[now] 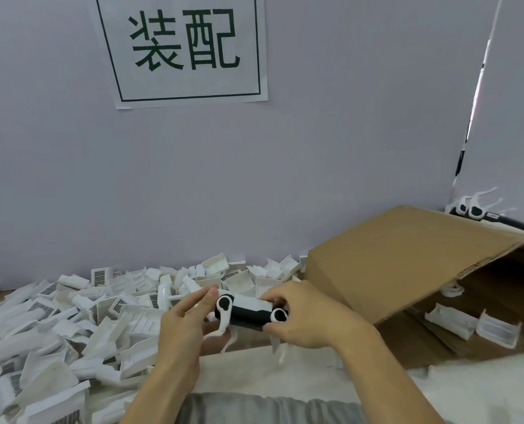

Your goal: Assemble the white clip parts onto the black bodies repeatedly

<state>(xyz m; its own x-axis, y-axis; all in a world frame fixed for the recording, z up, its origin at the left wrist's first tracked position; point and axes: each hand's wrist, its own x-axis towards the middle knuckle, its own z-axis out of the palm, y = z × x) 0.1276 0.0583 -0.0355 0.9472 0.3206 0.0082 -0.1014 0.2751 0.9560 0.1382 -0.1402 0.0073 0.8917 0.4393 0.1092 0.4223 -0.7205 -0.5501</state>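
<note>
A black body [248, 315] lies crosswise between my two hands, low in the middle of the view. A white clip part [253, 302] sits along its top. White end pieces [224, 306] with hanging prongs are on both of its ends. My left hand [187, 319] holds the left end, fingers up beside the end piece. My right hand [300, 313] grips the right end, with fingers curled over the top and the thumb under it.
A large heap of loose white clip parts [71, 319] covers the table at the left and behind my hands. An open cardboard box [407, 258] stands at the right with white parts [496, 328] inside. Finished black-and-white pieces [481, 212] lie behind the box. A paper sign [184, 47] hangs on the wall.
</note>
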